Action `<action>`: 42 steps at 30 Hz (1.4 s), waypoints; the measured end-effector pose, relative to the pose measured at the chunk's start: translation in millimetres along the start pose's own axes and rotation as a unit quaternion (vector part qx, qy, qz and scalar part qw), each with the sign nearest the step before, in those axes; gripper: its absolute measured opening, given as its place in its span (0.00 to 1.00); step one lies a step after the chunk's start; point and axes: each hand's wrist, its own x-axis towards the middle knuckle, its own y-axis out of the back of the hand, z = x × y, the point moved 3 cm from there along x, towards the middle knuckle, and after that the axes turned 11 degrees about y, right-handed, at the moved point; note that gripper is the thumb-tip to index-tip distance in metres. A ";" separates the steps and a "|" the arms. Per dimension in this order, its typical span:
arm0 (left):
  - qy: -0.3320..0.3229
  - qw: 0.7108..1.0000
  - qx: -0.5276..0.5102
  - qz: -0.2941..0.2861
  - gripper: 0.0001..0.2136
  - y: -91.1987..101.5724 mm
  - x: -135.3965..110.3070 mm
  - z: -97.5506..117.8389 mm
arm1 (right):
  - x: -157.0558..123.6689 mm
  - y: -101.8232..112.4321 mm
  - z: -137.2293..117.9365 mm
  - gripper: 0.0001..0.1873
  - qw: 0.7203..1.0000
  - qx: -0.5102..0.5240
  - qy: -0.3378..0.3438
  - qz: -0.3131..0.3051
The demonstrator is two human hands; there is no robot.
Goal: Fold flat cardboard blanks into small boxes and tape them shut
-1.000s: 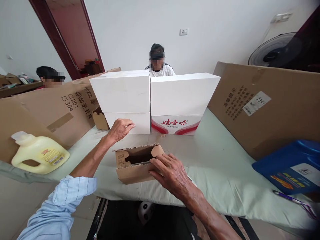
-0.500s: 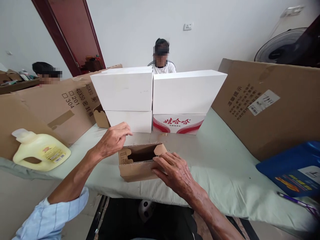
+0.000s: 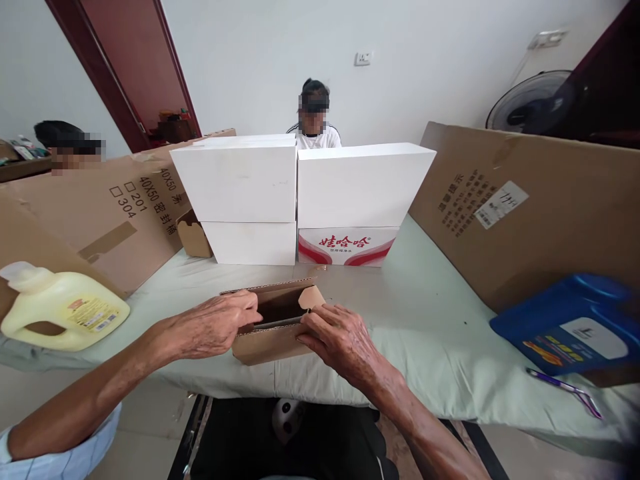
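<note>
A small brown cardboard box (image 3: 273, 345) stands on the pale green cloth near the table's front edge, its top open and its inside dark. My left hand (image 3: 220, 321) is at the box's left end, fingers curled over the flap there. On the other side, my right hand (image 3: 340, 333) pinches the front right corner, thumb outside and fingers at the rim. One end flap (image 3: 311, 297) tilts up beside the right fingers. The left flap is mostly covered by my left hand.
White cartons (image 3: 240, 183) are stacked behind the box, one with red print (image 3: 345, 247). Large brown cardboard (image 3: 95, 220) flanks both sides. A yellow detergent jug (image 3: 80, 310) lies left; a blue jug (image 3: 565, 327) and purple razor (image 3: 565, 387) lie right. A person (image 3: 317, 133) sits opposite.
My left hand has come down from above the box onto its left flap. My right hand keeps its hold at the right corner. The whole view has shifted slightly.
</note>
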 end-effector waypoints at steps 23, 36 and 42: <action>0.106 0.991 -0.056 0.067 0.33 -49.3 -65.9 -60.8 | 46.1 13.1 35.3 0.17 0.934 0.065 0.036 -0.350; 0.114 0.950 -0.055 0.286 0.31 -78.1 -50.8 -70.5 | -16.6 2.2 93.8 0.29 0.972 0.212 -0.073 0.066; 0.105 0.908 -0.065 0.400 0.29 -87.2 -23.3 -81.0 | -55.9 -38.7 98.1 0.38 0.837 0.460 -0.275 0.107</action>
